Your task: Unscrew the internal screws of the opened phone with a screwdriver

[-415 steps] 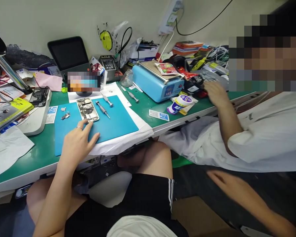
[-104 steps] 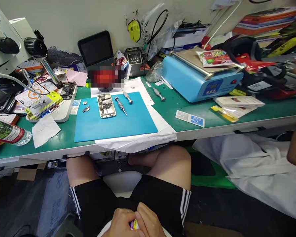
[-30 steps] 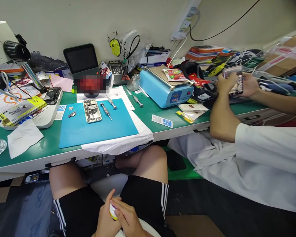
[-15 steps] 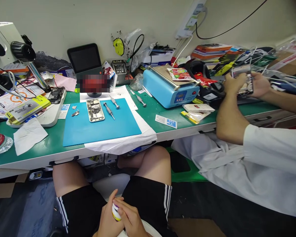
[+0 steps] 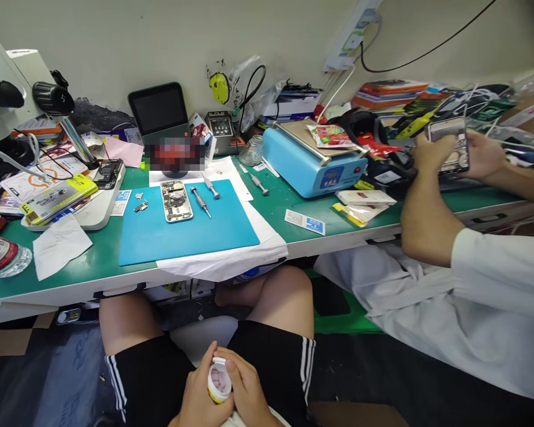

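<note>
Down over the lap, the left hand (image 5: pixel 198 397) and the right hand (image 5: pixel 251 394) are both curled round a small round tub (image 5: pixel 218 384). Their fingers are closed on its sides and its round white end faces up. The tub sits well short of the blue mat (image 5: pixel 191 234), below the near edge of the table (image 5: pixel 84 270). On the mat's far part lies an opened phone body (image 5: pixel 176 201), with a screwdriver (image 5: pixel 201 201) just right of it. Left of the mat lies a white tissue (image 5: pixel 60 244). Right of the mat and further back stands a blue machine (image 5: pixel 314 166). Far right of the mat, a co-worker's hands (image 5: pixel 431 155) hold a phone (image 5: pixel 454 148).
</note>
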The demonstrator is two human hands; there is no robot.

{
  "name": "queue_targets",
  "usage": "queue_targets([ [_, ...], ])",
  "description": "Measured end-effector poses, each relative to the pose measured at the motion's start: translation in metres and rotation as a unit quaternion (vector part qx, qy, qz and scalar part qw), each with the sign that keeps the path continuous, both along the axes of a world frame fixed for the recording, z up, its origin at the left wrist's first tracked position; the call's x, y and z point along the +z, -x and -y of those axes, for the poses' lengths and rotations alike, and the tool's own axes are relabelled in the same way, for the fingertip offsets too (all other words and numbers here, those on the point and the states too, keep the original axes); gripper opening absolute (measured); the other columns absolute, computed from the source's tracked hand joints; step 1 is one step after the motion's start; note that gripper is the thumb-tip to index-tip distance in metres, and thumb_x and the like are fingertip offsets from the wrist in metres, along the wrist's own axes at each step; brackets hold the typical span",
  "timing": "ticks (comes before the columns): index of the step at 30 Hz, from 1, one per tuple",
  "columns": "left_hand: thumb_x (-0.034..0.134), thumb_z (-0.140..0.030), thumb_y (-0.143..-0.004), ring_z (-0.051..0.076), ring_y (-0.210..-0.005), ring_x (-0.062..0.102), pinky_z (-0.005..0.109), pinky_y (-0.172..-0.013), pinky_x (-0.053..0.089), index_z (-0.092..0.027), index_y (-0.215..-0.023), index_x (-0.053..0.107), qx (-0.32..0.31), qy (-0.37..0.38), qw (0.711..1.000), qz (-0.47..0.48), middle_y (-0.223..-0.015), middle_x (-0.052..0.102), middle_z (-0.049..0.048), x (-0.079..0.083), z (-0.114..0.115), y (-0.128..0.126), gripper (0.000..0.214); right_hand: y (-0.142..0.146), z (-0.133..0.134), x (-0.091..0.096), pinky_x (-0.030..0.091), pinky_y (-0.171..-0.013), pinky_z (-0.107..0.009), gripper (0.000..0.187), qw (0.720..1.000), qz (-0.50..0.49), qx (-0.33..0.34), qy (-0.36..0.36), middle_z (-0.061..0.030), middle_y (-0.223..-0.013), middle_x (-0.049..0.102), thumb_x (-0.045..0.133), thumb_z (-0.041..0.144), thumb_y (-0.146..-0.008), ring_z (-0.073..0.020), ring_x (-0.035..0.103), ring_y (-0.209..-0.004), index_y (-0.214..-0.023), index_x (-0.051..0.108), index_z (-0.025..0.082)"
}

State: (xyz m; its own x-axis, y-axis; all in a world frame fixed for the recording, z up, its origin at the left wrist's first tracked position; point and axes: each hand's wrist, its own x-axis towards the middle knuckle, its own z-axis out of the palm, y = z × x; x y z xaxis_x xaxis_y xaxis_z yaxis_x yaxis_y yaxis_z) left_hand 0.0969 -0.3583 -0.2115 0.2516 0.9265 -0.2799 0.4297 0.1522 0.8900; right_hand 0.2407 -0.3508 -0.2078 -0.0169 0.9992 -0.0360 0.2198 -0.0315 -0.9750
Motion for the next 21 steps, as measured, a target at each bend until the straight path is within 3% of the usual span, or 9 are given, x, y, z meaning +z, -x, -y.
queue_targets([
  [2,0.068,-0.023,-0.072,0.021,-0.083,0.074,0.030,-0.082,0.060,-0.023,-0.154,0.038,-0.007,-0.004,1.000,0.003,-0.107,0.077,0.0040,-0.001,-0.002,0.000,0.087,-0.002,-0.006,0.000,0.063,-0.084,-0.031,0.049,1.000,0.008,-0.009,-0.004,-0.0112,-0.101,0.079,0.042,0.054,-0.101,-0.0223,0.077,-0.091,-0.102,0.077,0.019],
  [6,0.070,-0.018,-0.065,0.027,-0.110,0.071,0.034,-0.098,0.056,-0.026,-0.152,0.041,-0.027,-0.011,0.999,0.017,-0.131,0.070,0.0069,-0.001,-0.005,0.001,0.092,-0.005,-0.015,-0.002,0.060,-0.060,-0.024,0.048,0.999,0.040,-0.030,0.004,-0.0061,-0.076,0.076,0.040,0.048,-0.104,-0.0175,0.073,-0.065,-0.093,0.075,0.017],
  [10,0.069,-0.017,-0.064,0.027,-0.115,0.070,0.033,-0.101,0.055,-0.026,-0.151,0.042,-0.040,-0.006,0.999,0.031,-0.135,0.068,0.0066,-0.003,-0.006,0.003,0.091,-0.010,-0.018,-0.004,0.058,-0.053,-0.021,0.041,0.996,0.081,-0.032,-0.012,-0.0068,-0.082,0.076,0.038,0.041,-0.105,-0.0155,0.072,-0.062,-0.103,0.070,0.016],
  [13,0.070,-0.018,-0.067,0.027,-0.114,0.070,0.033,-0.100,0.055,-0.024,-0.151,0.042,-0.032,0.005,0.999,0.030,-0.133,0.069,0.0070,-0.005,-0.006,0.004,0.089,-0.020,-0.018,0.002,0.063,-0.070,-0.025,0.031,0.990,0.128,-0.008,-0.057,-0.0104,-0.099,0.076,0.045,0.037,-0.103,-0.0171,0.074,-0.078,-0.108,0.068,0.017],
  [16,0.067,-0.018,-0.071,0.023,-0.102,0.073,0.032,-0.094,0.057,-0.022,-0.153,0.039,-0.019,0.021,0.999,0.023,-0.121,0.074,0.0061,-0.007,-0.007,0.002,0.086,-0.034,-0.021,0.018,0.062,-0.091,-0.035,0.021,0.976,0.172,0.067,-0.118,-0.0142,-0.124,0.069,0.051,0.029,-0.100,-0.0217,0.071,-0.105,-0.099,0.070,0.020],
  [18,0.066,-0.018,-0.073,0.022,-0.093,0.073,0.032,-0.089,0.059,-0.020,-0.152,0.039,-0.022,0.031,0.999,0.021,-0.112,0.076,0.0050,-0.006,-0.008,0.000,0.084,-0.042,-0.025,0.030,0.056,-0.104,-0.040,0.016,0.958,0.190,0.145,-0.157,-0.0103,-0.135,0.065,0.057,0.024,-0.096,-0.0246,0.064,-0.124,-0.096,0.073,0.023],
  [21,0.067,-0.019,-0.071,0.023,-0.094,0.073,0.032,-0.087,0.059,-0.021,-0.149,0.044,-0.040,0.035,0.998,0.027,-0.112,0.076,0.0048,-0.005,-0.010,-0.002,0.081,-0.049,-0.036,0.042,0.053,-0.110,-0.041,0.021,0.928,0.209,0.239,-0.196,-0.0044,-0.141,0.064,0.058,0.019,-0.094,-0.0230,0.058,-0.133,-0.098,0.076,0.029],
])
